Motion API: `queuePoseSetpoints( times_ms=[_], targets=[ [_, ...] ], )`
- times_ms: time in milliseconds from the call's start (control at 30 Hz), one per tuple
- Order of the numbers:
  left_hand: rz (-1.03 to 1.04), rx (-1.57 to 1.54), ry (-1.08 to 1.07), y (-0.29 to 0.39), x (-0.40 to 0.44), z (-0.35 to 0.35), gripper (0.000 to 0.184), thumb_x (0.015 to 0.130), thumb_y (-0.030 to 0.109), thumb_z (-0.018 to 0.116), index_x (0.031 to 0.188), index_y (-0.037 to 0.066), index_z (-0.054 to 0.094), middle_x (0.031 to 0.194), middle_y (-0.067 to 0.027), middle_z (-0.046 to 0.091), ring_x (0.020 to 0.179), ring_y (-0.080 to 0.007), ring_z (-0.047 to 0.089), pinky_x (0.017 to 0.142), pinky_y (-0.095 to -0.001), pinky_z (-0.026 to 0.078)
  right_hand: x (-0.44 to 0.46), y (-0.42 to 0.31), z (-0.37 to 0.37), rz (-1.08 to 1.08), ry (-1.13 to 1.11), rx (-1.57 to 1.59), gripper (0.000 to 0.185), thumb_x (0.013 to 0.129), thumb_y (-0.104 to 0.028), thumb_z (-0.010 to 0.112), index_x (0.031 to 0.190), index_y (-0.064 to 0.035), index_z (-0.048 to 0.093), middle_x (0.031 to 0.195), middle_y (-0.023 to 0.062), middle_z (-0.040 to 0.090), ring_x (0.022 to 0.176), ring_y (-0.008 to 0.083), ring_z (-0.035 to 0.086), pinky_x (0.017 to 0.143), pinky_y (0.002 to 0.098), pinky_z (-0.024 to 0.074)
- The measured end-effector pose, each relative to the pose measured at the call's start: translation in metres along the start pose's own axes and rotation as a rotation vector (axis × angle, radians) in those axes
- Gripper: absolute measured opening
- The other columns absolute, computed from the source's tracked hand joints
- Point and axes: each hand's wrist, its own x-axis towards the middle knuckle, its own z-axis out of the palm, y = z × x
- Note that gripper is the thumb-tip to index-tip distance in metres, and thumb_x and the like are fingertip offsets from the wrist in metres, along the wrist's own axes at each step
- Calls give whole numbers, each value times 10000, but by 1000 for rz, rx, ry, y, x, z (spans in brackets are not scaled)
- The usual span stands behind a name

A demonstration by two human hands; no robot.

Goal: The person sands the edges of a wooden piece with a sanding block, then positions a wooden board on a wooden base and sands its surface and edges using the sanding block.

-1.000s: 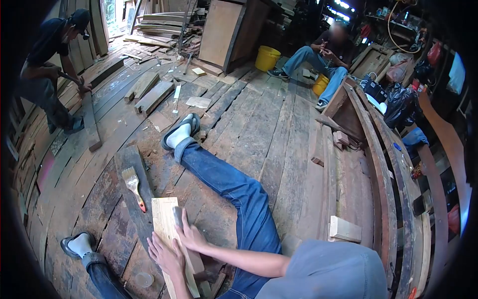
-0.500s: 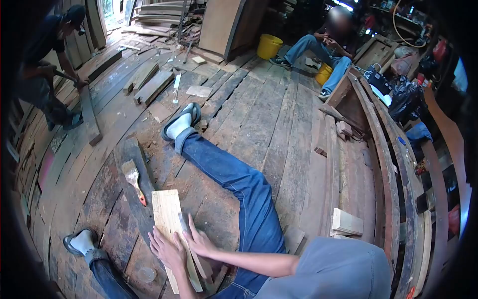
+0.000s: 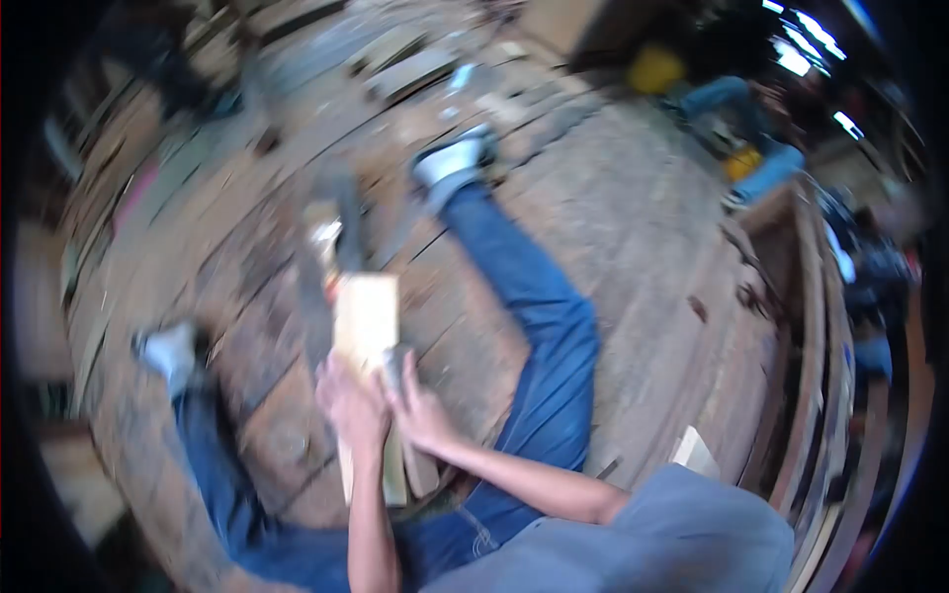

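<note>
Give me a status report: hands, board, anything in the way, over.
Left hand on pale board. Right hand on narrow wooden piece alongside. Paintbrush close by board's far end. View blurred.

The floor [image 3: 643, 267] is of worn wooden planks. On it, just beyond the left hand [image 3: 356, 400], lies a dark board [image 3: 349, 232]; farther ahead of the right hand [image 3: 423, 410], two timber blocks [image 3: 413, 75]; far off to its right, a yellow bucket [image 3: 656, 69].

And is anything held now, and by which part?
The right hand lies on the narrow wood piece near its far end, the left hand across the pale board; blur hides whether either grips.
</note>
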Motion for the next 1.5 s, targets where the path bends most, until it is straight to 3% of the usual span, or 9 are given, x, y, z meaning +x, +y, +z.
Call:
queuePoseSetpoints(
  times_ms=[167,333,567,633,800,933,1200,1300,1500],
  targets=[
    [-21,35,-30,-3,-2,2,813,1020,495,506,1572,-61,290,1574,-222,432,1512,-388,320,1226,-536,212,52,-19,-14,102,55,103,766,1059,-347,503,1632,-13,119,1185,393,641,1077,538,652,893,554,538],
    [-13,44,-18,0,2,0,791,1034,480,495,1570,-63,285,1576,-228,418,1503,-385,331,1223,-527,228,133,-8,-30,106,100,17,757,1066,-414,461,1646,-60,126,1165,392,659,1093,531,657,979,533,519],
    [6,15,15,-4,2,7,795,1034,472,504,1567,-73,281,1558,-235,432,1503,-387,327,1226,-529,200,-12,-19,-24,169,-162,-13,784,1082,-380,445,1631,17,51,1240,410,619,1137,538,639,941,535,549],
    [5,-2,18,-5,1,7,793,1035,474,500,1571,-67,279,1561,-237,429,1507,-385,321,1227,-529,198,-20,3,-7,-114,18,-24,783,1081,-379,448,1636,-3,43,1236,410,621,1146,539,633,944,535,548],
    [8,9,11,-5,1,8,786,1039,477,491,1576,-53,274,1574,-226,422,1517,-370,314,1231,-519,189,76,-42,-31,234,-18,-17,756,1076,-385,454,1643,-46,83,1090,387,678,1077,551,645,930,568,525],
    [4,2,9,-6,0,9,789,1039,482,487,1575,-56,272,1577,-223,420,1524,-360,310,1234,-515,186,125,-13,-30,77,79,-8,762,1073,-419,443,1645,-57,95,1082,385,681,1028,556,662,921,564,533],
    [12,-8,33,-10,2,17,792,1039,483,491,1577,-55,271,1581,-229,413,1522,-355,320,1230,-514,186,-17,-1,-4,-151,23,34,794,1076,-345,464,1629,12,20,1304,432,568,1189,552,599,984,542,517],
    [14,-24,19,-9,1,13,779,1044,476,485,1579,-51,274,1582,-229,411,1522,-353,321,1225,-513,192,21,-33,-25,191,-108,42,788,1075,-348,474,1629,14,45,1340,417,556,1219,551,581,1015,543,501],
    [-9,5,4,-7,3,12,802,1037,506,481,1575,-55,284,1587,-208,414,1536,-332,299,1235,-519,181,147,-17,-42,158,37,-90,772,1070,-470,420,1649,-66,109,1174,397,655,1136,543,637,1018,534,506]
  ],
)
